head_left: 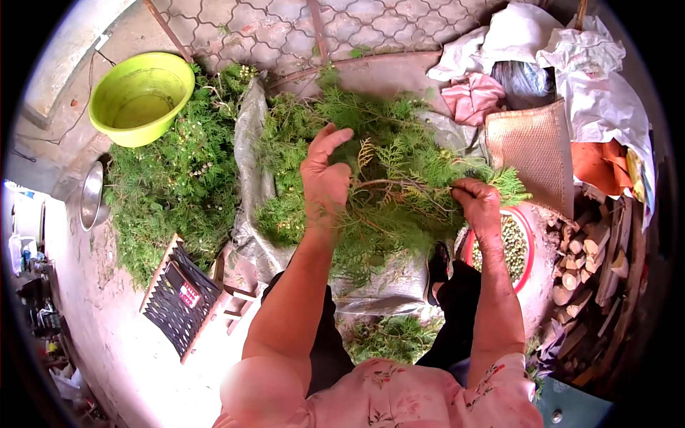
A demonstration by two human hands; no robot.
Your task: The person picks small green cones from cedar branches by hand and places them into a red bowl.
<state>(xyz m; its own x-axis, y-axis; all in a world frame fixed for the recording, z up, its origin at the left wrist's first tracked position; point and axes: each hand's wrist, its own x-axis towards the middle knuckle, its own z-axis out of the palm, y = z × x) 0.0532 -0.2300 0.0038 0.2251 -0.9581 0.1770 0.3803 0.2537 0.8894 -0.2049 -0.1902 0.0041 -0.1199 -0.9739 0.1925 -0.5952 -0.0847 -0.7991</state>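
A leafy green conifer branch (399,214) is held across in front of me, its brown stem running between my hands. My left hand (327,175) is closed at the stem's left end, with finger tips pointing up and the grip partly hidden. At the branch's right side my right hand (479,203) pinches a twig between thumb and fingers; anything small inside the pinch is hidden. Beneath lies a heap of cut conifer sprigs (285,150) on a grey plastic sheet (250,143). A red-rimmed basin (531,260) of small green cones or berries sits below my right wrist.
Another heap of conifer greens (175,189) lies at the left, with a lime-green basin (118,132) at its far end. A metal bowl (93,196) and a woven-seat folding stool (182,303) are nearby. White sacks (517,36), a woven mat (531,153) and stacked firewood (578,267) line the right.
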